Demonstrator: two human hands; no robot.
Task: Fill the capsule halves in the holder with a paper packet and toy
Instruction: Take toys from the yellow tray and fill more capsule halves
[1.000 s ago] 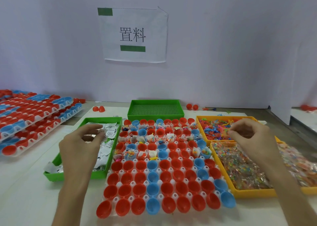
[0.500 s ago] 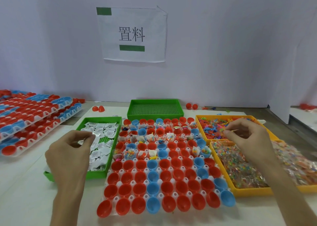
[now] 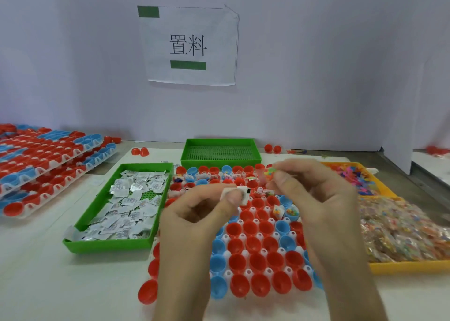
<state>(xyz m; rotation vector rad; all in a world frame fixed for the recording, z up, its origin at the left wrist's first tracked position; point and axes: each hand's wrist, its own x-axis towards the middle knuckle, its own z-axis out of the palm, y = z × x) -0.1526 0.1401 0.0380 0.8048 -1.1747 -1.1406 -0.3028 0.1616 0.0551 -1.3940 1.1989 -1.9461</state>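
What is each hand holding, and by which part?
The left hand pinches a paper packet across its lower middle. The right hand pinches a small colourful toy by its right side, though blur hides detail.

This is a small factory packing station, a hand-assembly bench rather than a home or office. A printed sign (image 3: 190, 45) with two Chinese characters and green strips hangs on a plain white partition wall (image 3: 328, 65) behind the tabletop (image 3: 48, 284). Stock sits sorted in bulk: a green tray (image 3: 107, 245) heaped with paper packets (image 3: 131, 206) and yellow trays (image 3: 409, 267) full of small colourful toys (image 3: 394, 233). A white holder (image 3: 268, 270) carries rows of red and blue capsule halves (image 3: 258, 262). More loaded holders (image 3: 48, 157) lie stacked at the left.
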